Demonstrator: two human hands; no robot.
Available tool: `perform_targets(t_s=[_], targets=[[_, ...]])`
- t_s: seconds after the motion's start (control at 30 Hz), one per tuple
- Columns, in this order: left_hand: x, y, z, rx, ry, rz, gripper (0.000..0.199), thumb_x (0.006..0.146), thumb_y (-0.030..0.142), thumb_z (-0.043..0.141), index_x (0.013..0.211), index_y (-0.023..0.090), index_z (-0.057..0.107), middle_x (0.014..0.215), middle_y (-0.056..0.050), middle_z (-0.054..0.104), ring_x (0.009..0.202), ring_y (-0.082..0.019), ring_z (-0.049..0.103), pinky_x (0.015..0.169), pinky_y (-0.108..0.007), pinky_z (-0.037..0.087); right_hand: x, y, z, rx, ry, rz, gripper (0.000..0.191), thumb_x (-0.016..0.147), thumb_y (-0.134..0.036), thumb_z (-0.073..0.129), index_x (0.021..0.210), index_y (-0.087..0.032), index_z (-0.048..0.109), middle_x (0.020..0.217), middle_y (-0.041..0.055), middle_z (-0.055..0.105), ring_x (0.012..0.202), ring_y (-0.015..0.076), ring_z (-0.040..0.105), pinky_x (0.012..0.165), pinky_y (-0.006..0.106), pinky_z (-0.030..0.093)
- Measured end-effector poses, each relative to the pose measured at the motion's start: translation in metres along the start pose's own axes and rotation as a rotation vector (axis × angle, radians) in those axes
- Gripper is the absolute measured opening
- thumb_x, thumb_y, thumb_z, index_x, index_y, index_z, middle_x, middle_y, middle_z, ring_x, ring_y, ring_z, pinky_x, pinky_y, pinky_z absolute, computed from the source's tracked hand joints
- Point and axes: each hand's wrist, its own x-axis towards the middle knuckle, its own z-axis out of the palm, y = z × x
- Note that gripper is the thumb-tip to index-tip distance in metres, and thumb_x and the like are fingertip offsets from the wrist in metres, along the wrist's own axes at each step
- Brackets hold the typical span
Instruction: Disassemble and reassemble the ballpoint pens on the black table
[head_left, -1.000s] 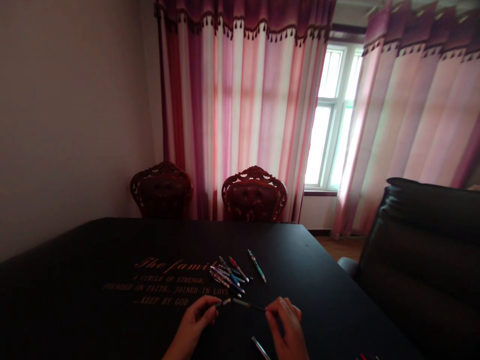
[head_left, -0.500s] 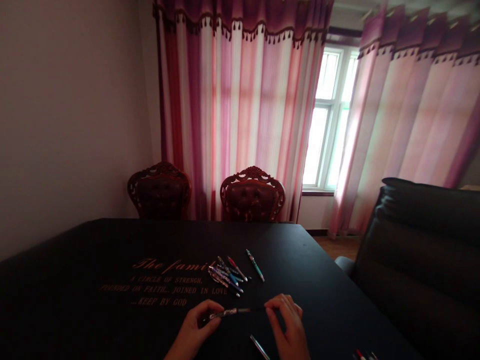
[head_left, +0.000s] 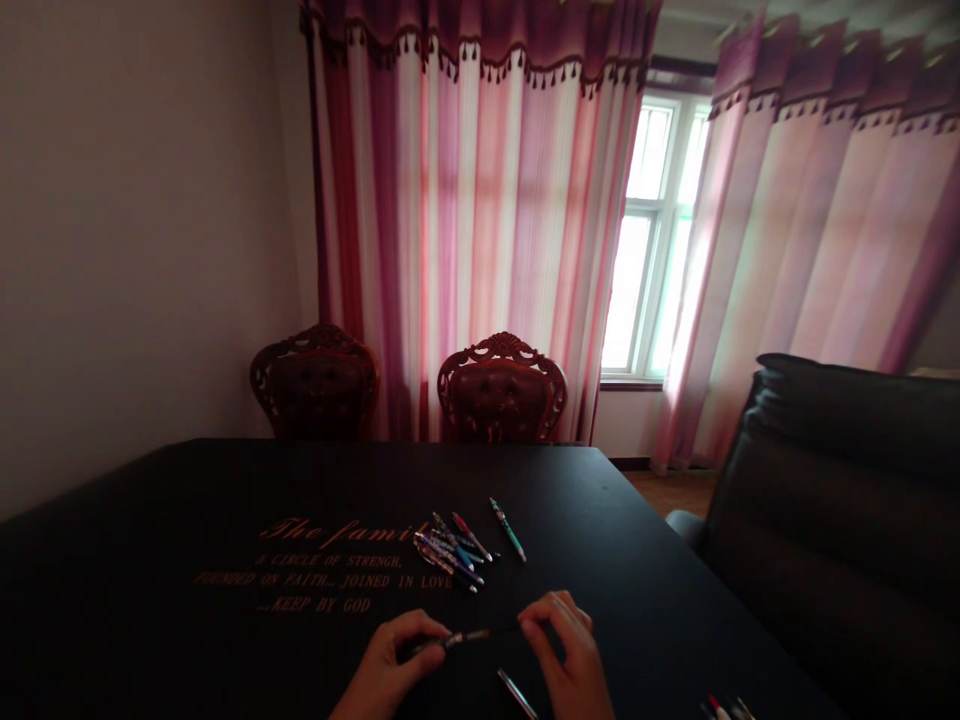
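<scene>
Between thumb and fingers, my left hand (head_left: pixel 397 662) holds a patterned pen barrel (head_left: pixel 452 640), its thinner end pointing right. My right hand (head_left: pixel 564 645) is pinched just right of that end; a thin dark piece seems to run from its fingertips, too dim to make out well. A silvery pen part (head_left: pixel 517 692) lies on the black table between the hands, nearer the front edge. Beyond them rests a loose pile of several pens (head_left: pixel 454 553), with a green pen (head_left: pixel 508 529) apart on its right.
The black table (head_left: pixel 150 510) bears printed lettering. More pens (head_left: pixel 718 708) show at the lower right edge. Two carved chairs (head_left: pixel 502 395) stand behind the table, and a black leather chair (head_left: pixel 832 500) is on the right. Curtains and a window are at the back.
My left hand has turned the pen barrel slightly and covers more of it. My right hand has shifted a little left. The view has moved slightly.
</scene>
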Motion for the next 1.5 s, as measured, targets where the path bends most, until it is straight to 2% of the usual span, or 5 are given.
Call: perform_targets(t_s=[0.73,0.93,1.1,1.33,1.5], targets=[[-0.001,-0.006,0.003,0.062,0.022,-0.022,0.026,0.072,0.046,0.071,0.085,0.024,0.078,0.085,-0.004,0.070,0.091,-0.027,0.060,0.086,-0.034,0.043,-0.006,-0.003,0.014,-0.044,-0.173,-0.066,0.011,0.088,-0.030,0.060,0.080,-0.025,0.065,0.077,-0.0027,0.069,0.079,0.0185,0.064,0.074,0.033,0.042],[0.002,-0.003,0.000,-0.063,0.068,-0.090,0.029,0.074,0.048,0.069,0.086,0.022,0.075,0.083,-0.002,0.070,0.087,-0.025,0.060,0.080,-0.031,0.044,-0.006,0.001,0.006,-0.043,-0.051,0.020,0.018,0.091,-0.032,0.055,0.107,-0.026,0.060,0.085,-0.0009,0.069,0.084,0.0194,0.065,0.078,0.032,0.045],[0.006,0.001,-0.004,-0.218,0.146,-0.114,0.039,0.072,0.055,0.069,0.085,0.019,0.073,0.066,0.000,0.064,0.069,-0.019,0.056,0.068,-0.028,0.042,-0.002,0.005,-0.003,-0.184,-0.202,-0.032,0.015,0.087,-0.027,0.058,0.072,-0.023,0.058,0.073,-0.0024,0.065,0.077,0.0190,0.061,0.075,0.034,0.039],[0.006,0.002,-0.002,-0.214,0.128,-0.113,0.040,0.069,0.057,0.070,0.080,0.019,0.073,0.065,0.000,0.062,0.069,-0.019,0.054,0.068,-0.028,0.041,-0.001,0.005,-0.005,-0.256,-0.382,-0.134,0.012,0.072,-0.023,0.070,0.075,-0.025,0.059,0.074,-0.0048,0.066,0.079,0.0195,0.060,0.079,0.035,0.034],[0.006,0.003,-0.003,-0.221,0.116,-0.109,0.042,0.069,0.059,0.070,0.080,0.018,0.073,0.066,0.000,0.061,0.069,-0.019,0.053,0.069,-0.028,0.041,-0.010,0.012,0.012,-0.342,-0.321,-0.132,0.019,0.066,-0.025,0.075,0.072,-0.025,0.057,0.073,-0.0045,0.066,0.078,0.0215,0.060,0.079,0.036,0.033]])
